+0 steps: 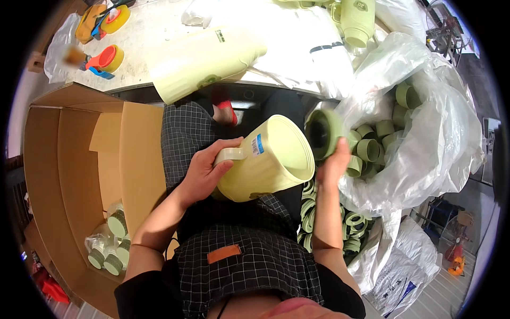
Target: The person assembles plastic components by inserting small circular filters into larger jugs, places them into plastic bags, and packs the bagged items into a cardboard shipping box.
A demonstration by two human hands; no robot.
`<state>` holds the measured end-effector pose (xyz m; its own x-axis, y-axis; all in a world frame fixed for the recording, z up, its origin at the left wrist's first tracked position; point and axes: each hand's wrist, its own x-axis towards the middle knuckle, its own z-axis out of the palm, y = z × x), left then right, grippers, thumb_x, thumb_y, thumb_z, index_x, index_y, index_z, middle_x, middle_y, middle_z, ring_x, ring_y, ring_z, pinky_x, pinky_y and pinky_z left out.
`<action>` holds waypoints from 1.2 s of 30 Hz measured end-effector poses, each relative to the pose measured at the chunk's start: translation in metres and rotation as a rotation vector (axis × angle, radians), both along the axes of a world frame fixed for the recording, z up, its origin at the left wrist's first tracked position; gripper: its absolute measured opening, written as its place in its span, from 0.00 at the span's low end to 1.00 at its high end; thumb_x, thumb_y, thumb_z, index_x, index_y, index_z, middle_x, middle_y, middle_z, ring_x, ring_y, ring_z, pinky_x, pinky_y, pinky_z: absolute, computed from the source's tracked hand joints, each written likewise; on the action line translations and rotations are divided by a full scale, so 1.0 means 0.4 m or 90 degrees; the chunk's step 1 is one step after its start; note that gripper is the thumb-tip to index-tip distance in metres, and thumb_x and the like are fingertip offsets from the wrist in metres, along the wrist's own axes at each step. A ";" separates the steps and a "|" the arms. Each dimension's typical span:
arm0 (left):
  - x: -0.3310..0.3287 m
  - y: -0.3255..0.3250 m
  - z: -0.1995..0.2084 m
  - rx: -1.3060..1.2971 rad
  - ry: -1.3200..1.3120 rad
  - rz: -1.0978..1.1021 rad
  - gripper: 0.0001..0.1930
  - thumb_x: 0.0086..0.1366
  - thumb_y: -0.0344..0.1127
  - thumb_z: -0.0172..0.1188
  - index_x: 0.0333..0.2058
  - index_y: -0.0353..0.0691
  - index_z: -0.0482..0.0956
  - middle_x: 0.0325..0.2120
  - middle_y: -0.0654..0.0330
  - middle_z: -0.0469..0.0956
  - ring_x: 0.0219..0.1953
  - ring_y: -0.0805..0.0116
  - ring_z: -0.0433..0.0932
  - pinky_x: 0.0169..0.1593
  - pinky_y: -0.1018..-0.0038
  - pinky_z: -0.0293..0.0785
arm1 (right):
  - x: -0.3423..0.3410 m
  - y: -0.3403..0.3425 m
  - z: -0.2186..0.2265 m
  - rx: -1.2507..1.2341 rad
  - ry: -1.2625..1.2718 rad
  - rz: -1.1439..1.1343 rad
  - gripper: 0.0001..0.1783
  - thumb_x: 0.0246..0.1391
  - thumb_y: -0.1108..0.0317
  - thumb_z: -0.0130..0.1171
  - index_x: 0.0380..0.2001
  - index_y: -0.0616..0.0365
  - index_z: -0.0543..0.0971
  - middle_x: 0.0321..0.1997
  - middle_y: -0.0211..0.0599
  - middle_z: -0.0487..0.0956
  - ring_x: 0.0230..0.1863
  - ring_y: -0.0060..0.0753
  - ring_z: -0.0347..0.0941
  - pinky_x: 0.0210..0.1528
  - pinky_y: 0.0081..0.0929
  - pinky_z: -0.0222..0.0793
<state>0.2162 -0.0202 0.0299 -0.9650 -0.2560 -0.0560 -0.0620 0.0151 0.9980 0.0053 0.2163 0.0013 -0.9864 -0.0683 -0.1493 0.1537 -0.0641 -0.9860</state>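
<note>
My left hand (201,169) is closed round the handle of a pale yellow-green plastic jug (241,175), which is held tilted over my lap. Its wide mouth faces right, and a blue-and-white barcode sticker (257,144) is on its side. Just right of that mouth, my right hand (336,164) grips a round green plastic collar (333,123) with a dark opening. The collar is apart from the jug and slightly blurred. Several green cups (369,150) lie in a clear plastic bag (419,170) beside my right hand.
An open cardboard box (141,154) at left holds several green-capped bottles (117,226). Across the worktable (154,26) lie a large yellow-green jug body (202,58), tape dispensers (109,57) and a green flask (357,24). Green rings (355,220) are piled below my right forearm.
</note>
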 end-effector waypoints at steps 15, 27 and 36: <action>0.039 -0.012 -0.020 0.063 -0.027 -0.035 0.21 0.72 0.40 0.55 0.58 0.35 0.72 0.61 0.51 0.73 0.62 0.61 0.72 0.65 0.67 0.66 | 0.083 -0.017 0.190 0.230 0.560 0.600 0.35 0.50 0.42 0.68 0.52 0.59 0.82 0.33 0.34 0.70 0.32 0.35 0.66 0.34 0.30 0.64; 0.062 0.056 0.044 -0.140 -0.020 0.074 0.20 0.67 0.31 0.56 0.57 0.38 0.71 0.55 0.48 0.77 0.54 0.50 0.79 0.56 0.65 0.75 | 0.119 -0.043 0.283 0.289 0.578 0.592 0.29 0.45 0.59 0.70 0.52 0.57 0.81 0.31 0.37 0.70 0.33 0.41 0.68 0.35 0.35 0.65; 0.085 0.126 0.071 -0.261 -0.023 0.090 0.26 0.64 0.30 0.60 0.60 0.37 0.67 0.60 0.45 0.72 0.57 0.44 0.76 0.57 0.60 0.74 | 0.124 -0.021 0.276 0.344 0.492 0.551 0.27 0.47 0.65 0.69 0.53 0.58 0.79 0.36 0.42 0.73 0.39 0.47 0.71 0.44 0.38 0.68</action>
